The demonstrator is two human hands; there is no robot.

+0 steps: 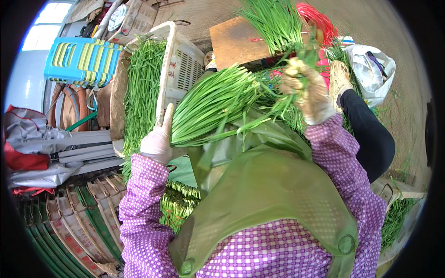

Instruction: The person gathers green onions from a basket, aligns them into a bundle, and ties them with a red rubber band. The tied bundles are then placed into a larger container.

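A large bunch of garlic chives lies slantwise over my lap, pale cut ends toward the upper right. My left hand, in a thin whitish glove, holds its leafy end; one digit stretches up alongside, and the other fingers are hidden. Up at the right, my right hand wears a soiled glove and is blurred by motion. Loose green leaves hang from its grip. Below it, more loose chive leaves are heaped beside the green apron.
Left of the bunch stands a white plastic crate filled with chives. Ahead, another chive bunch rests on a wooden board, near red ties. A white plastic bag sits at right, stacked crates lower left.
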